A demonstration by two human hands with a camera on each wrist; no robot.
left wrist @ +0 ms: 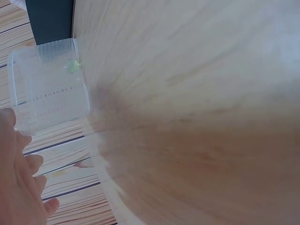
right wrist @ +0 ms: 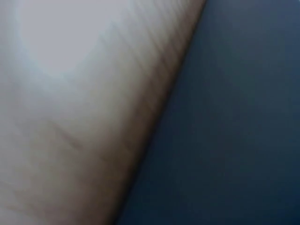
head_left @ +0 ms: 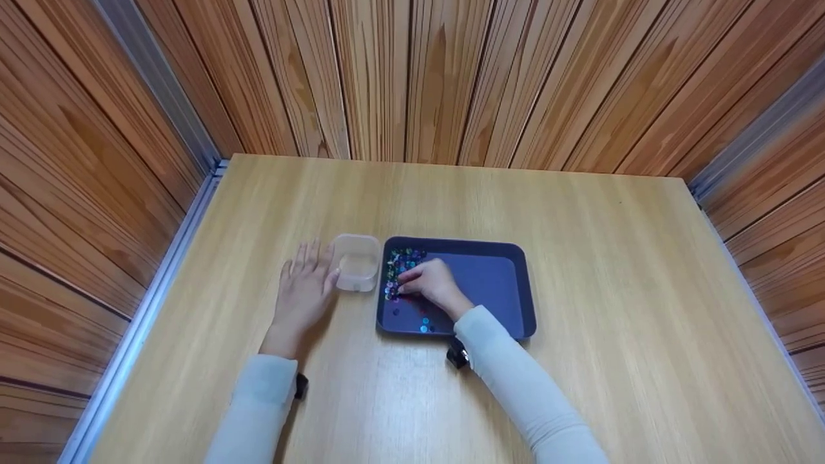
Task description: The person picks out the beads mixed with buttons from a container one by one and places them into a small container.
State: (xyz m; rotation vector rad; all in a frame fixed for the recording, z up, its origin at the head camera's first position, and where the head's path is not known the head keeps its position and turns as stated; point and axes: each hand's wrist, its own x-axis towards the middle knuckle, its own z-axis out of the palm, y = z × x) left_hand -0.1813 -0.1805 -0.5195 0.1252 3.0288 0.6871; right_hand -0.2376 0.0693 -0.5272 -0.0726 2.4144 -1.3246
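Note:
A dark blue tray (head_left: pixel 509 303) lies on the wooden table (head_left: pixel 580 225), with a heap of small coloured beads (head_left: pixel 403 261) in its far left corner. My right hand (head_left: pixel 427 282) is inside the tray, fingers curled down onto the heap; the fingertips are hidden among the beads. Left of the tray stands a clear plastic tub (head_left: pixel 356 263), seen close in the left wrist view as the tub (left wrist: pixel 47 84) with one green bead (left wrist: pixel 71 66) inside. My left hand (head_left: pixel 303 287) lies flat on the table, its thumb side against the tub. The right wrist view is a blur of table and tray.
A few loose beads (head_left: pixel 424 327) lie near the tray's front edge. Wood-panelled walls (head_left: pixel 412 77) close in the table at the back and both sides, with metal rails (head_left: pixel 161 270) along the left edge. Bare tabletop stretches to the right of the tray.

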